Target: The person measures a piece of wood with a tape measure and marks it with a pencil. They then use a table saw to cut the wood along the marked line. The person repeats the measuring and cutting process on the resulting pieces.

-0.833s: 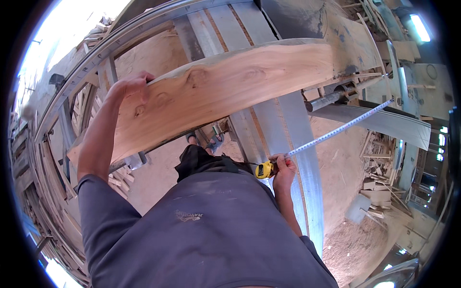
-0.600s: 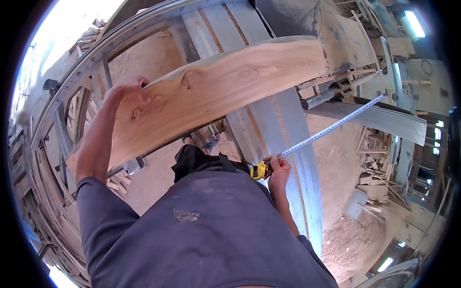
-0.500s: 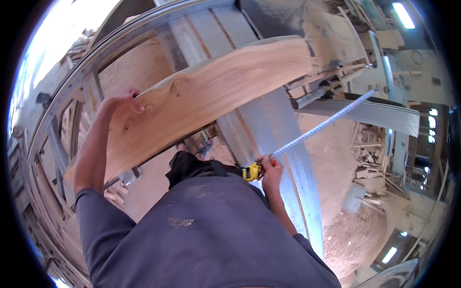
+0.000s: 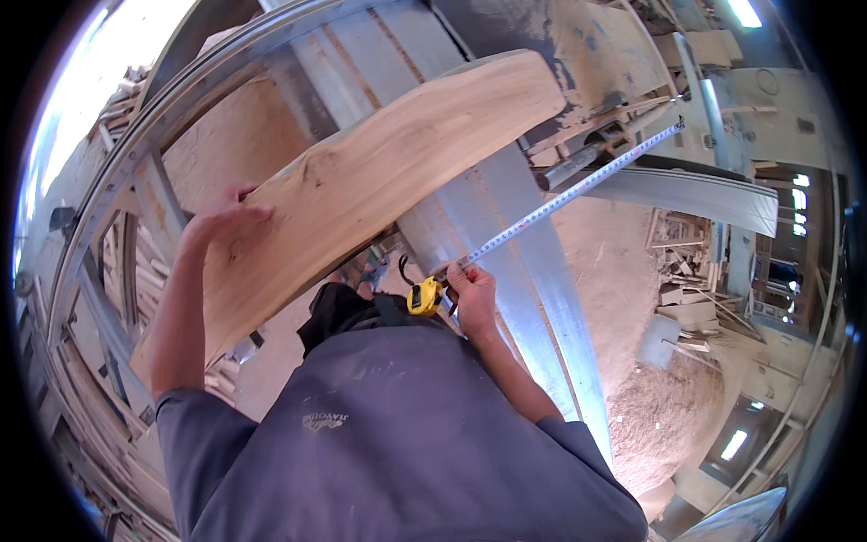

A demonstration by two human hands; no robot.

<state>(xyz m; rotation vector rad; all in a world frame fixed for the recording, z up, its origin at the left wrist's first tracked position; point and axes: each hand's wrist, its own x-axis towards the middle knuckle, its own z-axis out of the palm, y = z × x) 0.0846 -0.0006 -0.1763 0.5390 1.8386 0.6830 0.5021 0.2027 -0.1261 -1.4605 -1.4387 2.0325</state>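
A long, pale wooden plank with one uneven natural edge lies slantwise in front of me, across a metal machine bed. My left hand is closed on its far edge near the left end, thumb over the top face; some fingers are hidden. In my right hand is a yellow tape measure, held at the mouth of its case close to my waist. Its white blade sticks out to the far right, its tip in the air apart from the plank.
The grey metal bed runs beneath the plank, with a metal rail at the far left. A metal beam juts out on the right. Wood offcuts and a sawdust heap lie on the right.
My right hand has moved left and farther from me with the tape measure, whose blade now points more toward the far side. My left hand stays on the plank.
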